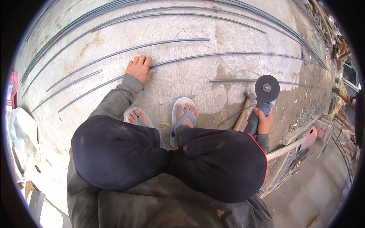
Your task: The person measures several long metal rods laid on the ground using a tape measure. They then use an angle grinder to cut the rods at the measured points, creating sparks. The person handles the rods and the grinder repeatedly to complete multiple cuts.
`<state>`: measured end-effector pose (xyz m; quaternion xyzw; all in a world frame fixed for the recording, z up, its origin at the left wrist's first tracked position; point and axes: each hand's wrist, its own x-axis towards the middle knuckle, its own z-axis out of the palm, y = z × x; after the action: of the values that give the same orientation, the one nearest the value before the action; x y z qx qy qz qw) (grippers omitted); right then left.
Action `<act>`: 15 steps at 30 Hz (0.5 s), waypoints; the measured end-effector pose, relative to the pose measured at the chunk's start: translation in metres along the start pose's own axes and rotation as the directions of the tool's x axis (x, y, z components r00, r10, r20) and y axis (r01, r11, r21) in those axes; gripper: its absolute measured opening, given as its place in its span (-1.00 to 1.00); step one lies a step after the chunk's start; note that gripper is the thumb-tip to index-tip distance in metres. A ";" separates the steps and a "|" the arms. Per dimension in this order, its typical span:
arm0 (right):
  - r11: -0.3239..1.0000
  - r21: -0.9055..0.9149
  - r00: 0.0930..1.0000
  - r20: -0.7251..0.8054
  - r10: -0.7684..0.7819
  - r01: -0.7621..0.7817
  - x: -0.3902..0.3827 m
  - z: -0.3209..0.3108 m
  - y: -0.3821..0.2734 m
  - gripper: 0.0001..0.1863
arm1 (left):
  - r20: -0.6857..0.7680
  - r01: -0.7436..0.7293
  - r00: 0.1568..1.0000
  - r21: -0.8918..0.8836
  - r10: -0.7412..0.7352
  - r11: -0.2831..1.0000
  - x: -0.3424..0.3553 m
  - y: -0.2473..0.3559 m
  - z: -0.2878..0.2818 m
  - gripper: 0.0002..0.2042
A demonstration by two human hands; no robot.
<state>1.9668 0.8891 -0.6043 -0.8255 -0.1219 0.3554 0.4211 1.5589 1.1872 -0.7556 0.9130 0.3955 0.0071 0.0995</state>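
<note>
My left hand reaches down to the concrete and is closed over a long ribbed rebar, which runs out from under it to both sides. The fingers lie across the bar with the thumb to the right; their undersides are hidden. At my right side, my right hand is wrapped round the body of a blue and dark angle grinder. Its round black disc faces up, above a shorter rebar on the floor. Whether the disc spins cannot be told.
Shorter rebars lie beyond my left hand, and bundled long rebars curve along the far side. A wooden-handled hammer rests beside the grinder. My sandalled feet stand between my hands. A shovel-like blade and sticks lie at right.
</note>
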 end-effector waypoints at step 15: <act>0.784 -0.565 0.929 0.368 -0.039 0.257 0.127 0.110 0.003 -0.51 | -0.279 -0.040 0.956 -0.430 -0.091 0.902 -0.028 -0.025 0.034 -0.82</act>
<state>1.9816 1.0179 -0.7111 -0.8307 -0.3642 0.3987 0.1355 1.5253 1.1777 -0.7919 0.8519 0.4063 0.2278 0.2392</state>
